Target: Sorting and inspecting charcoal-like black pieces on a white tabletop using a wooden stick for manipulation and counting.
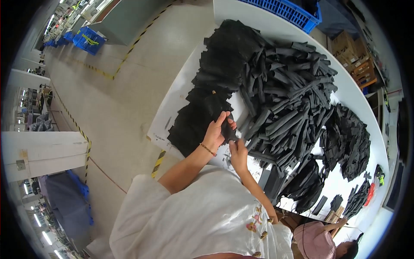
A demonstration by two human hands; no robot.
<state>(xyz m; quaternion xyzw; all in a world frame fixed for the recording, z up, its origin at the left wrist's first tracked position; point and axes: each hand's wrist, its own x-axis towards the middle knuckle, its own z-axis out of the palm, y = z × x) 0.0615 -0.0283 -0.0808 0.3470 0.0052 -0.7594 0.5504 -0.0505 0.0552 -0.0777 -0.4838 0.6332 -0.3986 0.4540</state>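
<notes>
My left hand is closed round a black fabric piece, its thumb lying on top. Lower and to the right, my right hand pinches the near end of the same piece, fingertips slightly blurred. A small tan spot shows at the far end of the dark cloth; I cannot tell what it is. Beside my left hand, flat black pieces lie in overlapping layers along the table's left side. To the right of both hands spreads a large heap of curled black strips.
The white table carries further black piles at the right. A blue crate stands beyond its far edge. At the lower right sits another person in a pink top. Yellow-black tape marks the floor at the left.
</notes>
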